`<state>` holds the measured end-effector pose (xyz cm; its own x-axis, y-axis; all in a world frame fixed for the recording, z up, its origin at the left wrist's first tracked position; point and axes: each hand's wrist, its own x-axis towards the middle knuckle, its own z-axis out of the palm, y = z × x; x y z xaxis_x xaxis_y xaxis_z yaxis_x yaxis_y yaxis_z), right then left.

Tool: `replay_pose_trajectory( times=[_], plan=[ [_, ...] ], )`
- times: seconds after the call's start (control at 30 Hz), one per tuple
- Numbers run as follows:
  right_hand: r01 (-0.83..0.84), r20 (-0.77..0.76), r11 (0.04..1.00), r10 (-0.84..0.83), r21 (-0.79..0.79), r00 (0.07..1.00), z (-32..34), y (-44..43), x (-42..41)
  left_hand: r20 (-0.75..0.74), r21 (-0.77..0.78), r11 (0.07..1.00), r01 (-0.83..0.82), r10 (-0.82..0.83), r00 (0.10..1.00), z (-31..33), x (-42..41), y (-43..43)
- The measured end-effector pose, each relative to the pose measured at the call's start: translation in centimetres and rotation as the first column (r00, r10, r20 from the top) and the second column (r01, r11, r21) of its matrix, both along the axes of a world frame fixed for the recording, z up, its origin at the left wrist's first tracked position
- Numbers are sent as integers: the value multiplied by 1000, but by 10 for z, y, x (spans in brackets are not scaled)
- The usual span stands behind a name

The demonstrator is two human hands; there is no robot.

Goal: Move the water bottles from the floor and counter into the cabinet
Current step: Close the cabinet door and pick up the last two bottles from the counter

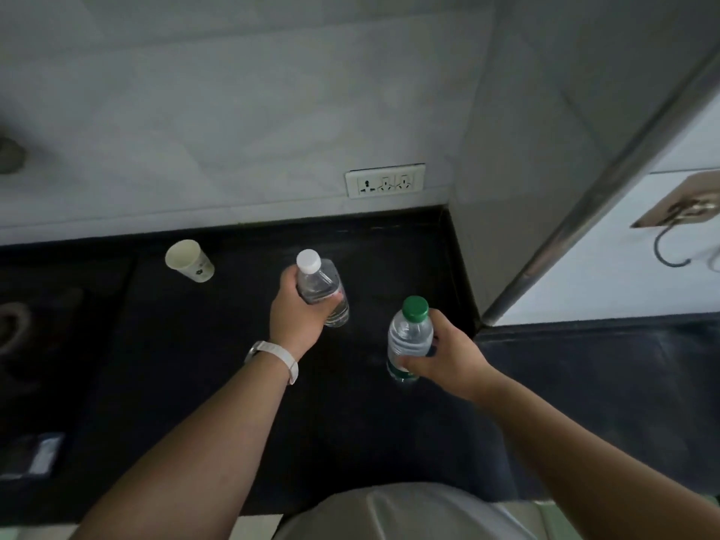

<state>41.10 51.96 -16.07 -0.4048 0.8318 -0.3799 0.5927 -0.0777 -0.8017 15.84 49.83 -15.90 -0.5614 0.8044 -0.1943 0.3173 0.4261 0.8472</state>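
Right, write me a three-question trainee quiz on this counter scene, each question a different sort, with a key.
1. True or false: the left hand grips the white-capped bottle.
2. Which cap colour is on the bottle in the right hand? A red, B green, C blue.
3. Fill in: the paper cup stands on the black ____, touched by neither hand.

Key: 1 true. 2 B, the green-capped bottle. 3 counter.
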Motion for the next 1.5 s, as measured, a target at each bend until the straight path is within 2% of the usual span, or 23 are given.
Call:
replay_pose_trajectory(
  times=[0.23,0.53,0.73,0.9,1.2,1.5],
  plan=[
    [-51,-75,998,52,21,996,1,5,-4,3,19,987,-161,161,987,13,12,-46],
    [-339,-190,941,336,15,923,15,-23,-48,-55,15,906,-422,422,905,49,14,-169],
    [-508,-229,859,507,58,831,34,-74,-83,-75,80,825,-559,565,822,63,18,-264],
    [-570,-225,818,572,80,789,44,-138,-103,-64,147,749,-646,659,750,60,15,-341],
    [-611,-158,781,624,130,765,63,-298,-131,24,232,692,-684,699,715,59,2,-514],
    [-689,-176,703,712,179,680,74,-472,-183,125,273,528,-804,809,574,55,-4,-703]
  ],
)
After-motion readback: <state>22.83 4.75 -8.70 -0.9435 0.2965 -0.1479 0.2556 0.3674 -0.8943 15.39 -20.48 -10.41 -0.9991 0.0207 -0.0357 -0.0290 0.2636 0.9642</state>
